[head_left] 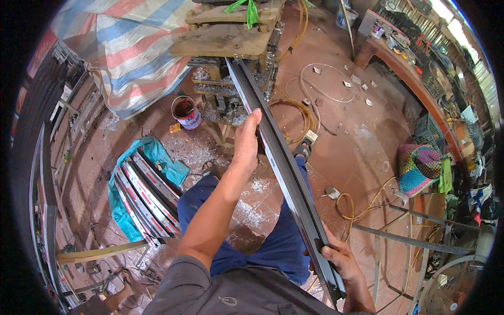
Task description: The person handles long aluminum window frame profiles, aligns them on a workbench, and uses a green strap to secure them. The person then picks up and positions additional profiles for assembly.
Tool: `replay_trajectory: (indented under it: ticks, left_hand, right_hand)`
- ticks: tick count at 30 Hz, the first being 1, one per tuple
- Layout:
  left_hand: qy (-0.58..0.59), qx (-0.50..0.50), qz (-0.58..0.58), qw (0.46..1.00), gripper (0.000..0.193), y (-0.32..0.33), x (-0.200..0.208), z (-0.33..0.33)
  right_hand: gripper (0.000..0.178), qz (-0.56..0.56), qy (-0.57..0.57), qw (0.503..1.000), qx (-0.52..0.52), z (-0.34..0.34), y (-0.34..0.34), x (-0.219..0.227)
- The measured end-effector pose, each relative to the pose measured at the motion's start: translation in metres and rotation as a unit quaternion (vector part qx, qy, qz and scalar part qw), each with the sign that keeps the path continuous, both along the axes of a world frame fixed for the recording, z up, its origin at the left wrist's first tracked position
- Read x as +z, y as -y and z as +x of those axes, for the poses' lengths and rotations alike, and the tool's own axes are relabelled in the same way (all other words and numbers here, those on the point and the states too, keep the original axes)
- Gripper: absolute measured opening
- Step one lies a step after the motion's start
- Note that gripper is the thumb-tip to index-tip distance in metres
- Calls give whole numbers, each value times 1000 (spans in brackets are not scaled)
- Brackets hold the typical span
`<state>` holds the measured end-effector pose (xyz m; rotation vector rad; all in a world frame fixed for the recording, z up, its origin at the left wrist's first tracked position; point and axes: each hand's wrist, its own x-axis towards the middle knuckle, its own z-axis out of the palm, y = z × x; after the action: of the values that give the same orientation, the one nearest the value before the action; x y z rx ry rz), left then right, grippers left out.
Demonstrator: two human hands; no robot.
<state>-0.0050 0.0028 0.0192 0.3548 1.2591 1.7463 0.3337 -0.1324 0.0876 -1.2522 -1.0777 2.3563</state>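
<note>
A long dark metal profile [286,163] with a white-filmed side slants across my lap, its far end at the punch press [231,44]. My left hand [248,137] is closed around its middle, thumb along the upper edge. Close to the near end, my right hand [341,258] grips the same profile, thumb on top and fingers partly hidden beneath. Whether the far end sits inside the press's slot or only against it, I cannot tell. To my left, several similar profiles [149,191] lie bundled on a turquoise cloth [123,220].
An open paint can [186,113] stands beside the press. A striped tarp [131,58] hangs at the far left. Coiled yellow hose [296,118] lies beyond my right foot. On the right are a woven bag [419,169], a metal frame [415,236] and a fan [454,289]. Metal chips litter the floor.
</note>
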Motion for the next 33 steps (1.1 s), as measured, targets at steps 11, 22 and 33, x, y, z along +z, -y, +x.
replay_trajectory:
  ticks: [11,22,33]
  left_hand:
    - [32,-21,38,999,43,-2,-11,-2]
    - [10,-43,33,998,47,-3,-17,-5]
    - [6,-45,36,998,48,-2,-14,-4]
  right_hand:
    - [89,5,17,1000,13,5,-2,-12]
    - [85,11,4,1000,3,4,-2,-11]
    - [82,40,19,999,3,6,0,-21]
